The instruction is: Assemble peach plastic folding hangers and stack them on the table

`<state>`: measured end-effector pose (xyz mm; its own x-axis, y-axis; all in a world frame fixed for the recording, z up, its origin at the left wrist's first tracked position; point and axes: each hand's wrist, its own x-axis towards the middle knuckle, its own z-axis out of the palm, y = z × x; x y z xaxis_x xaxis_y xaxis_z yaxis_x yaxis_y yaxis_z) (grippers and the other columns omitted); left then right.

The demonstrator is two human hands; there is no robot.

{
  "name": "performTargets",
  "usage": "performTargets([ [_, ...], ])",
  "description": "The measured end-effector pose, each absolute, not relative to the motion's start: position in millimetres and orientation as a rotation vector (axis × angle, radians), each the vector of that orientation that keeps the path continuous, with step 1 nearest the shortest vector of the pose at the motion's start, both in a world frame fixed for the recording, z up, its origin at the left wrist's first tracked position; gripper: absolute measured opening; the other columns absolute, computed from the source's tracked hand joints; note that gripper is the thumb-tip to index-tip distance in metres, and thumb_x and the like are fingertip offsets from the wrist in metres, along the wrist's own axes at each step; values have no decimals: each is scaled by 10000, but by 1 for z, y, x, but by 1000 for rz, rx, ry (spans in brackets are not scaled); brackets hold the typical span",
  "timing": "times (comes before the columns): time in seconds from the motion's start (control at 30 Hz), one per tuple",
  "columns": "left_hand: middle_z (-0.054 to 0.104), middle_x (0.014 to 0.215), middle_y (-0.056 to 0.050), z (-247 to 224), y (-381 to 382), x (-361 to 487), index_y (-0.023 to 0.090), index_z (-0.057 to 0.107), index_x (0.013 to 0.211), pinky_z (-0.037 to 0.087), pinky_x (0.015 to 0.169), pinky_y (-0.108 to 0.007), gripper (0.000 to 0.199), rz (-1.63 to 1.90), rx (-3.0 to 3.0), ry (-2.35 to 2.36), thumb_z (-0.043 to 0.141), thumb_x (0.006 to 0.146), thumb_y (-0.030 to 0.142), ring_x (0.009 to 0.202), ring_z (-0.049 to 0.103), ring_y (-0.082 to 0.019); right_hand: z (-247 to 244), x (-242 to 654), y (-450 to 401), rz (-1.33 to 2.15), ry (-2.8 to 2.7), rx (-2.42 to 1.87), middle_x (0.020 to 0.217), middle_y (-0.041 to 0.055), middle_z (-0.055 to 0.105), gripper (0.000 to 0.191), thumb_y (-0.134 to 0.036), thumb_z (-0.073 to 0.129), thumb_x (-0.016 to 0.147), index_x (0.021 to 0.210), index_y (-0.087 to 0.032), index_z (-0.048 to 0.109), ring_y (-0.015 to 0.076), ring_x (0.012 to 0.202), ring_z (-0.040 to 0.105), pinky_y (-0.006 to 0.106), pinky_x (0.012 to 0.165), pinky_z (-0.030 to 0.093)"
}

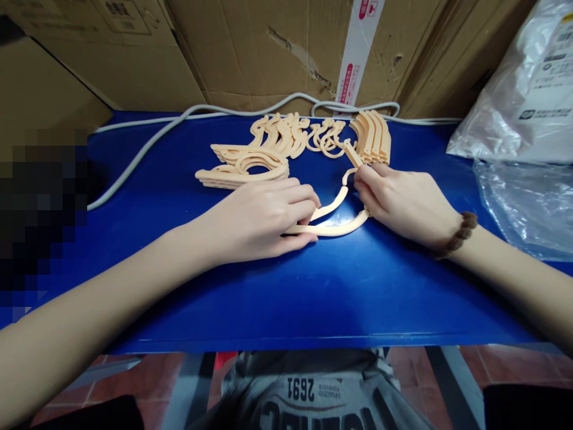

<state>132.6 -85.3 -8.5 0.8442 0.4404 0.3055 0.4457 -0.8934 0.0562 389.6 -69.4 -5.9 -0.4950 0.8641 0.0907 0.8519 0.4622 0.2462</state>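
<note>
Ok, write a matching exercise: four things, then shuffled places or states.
1. bare left hand
2. round white cable
3. brown bumpy wristband
4. clear crinkled plastic wrapping

A. on the wrist of the right hand
B. along the back of the smooth blue table
C. gripping a cream curved plastic piece
D. at that table's right end

Pairs: 1-C; 2-B; 3-A; 4-D

1. The curved pieces (335, 231) between the hands are pale cream, one plain shade.
2. The stacked pieces (224, 177) behind them match that cream.
3. The table (313, 298) is glossy deep blue.
4. The cable (298, 95) is greyish white.
5. The cardboard box (250, 65) is brown; its tape (357, 54) is white with red print.
6. The bag (474, 134) is clear and silvery, its label (548, 89) white with black print.
7. The wristband (463, 233) is dark brown.
8. The shirt (255, 382) is grey with dark lettering.
9. The floor tiles (421, 382) are reddish brown with paler lines.
</note>
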Motion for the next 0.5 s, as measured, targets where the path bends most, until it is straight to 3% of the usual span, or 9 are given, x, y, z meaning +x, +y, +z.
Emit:
performTargets([
  [0.2,703,1118,-99,-10,-85,131,142,609,886,482,790,-342,190,-483,-3023,-693,562,1008,281,938,663,-233,-6,389,-70,406,2654,1557,1046,123,698,450,-342,290,1049,1318,-137,586,169,629,551,320,529,208],
  [0.5,690,1152,-95,-14,-82,130,145,604,902,499,803,-324,152,-510,-3037,-680,565,1005,251,952,680,-226,-3,387,-72,377,2626,1549,1058,142,702,478,-348,249,1051,1319,-112,568,187,685,598,320,528,211],
])
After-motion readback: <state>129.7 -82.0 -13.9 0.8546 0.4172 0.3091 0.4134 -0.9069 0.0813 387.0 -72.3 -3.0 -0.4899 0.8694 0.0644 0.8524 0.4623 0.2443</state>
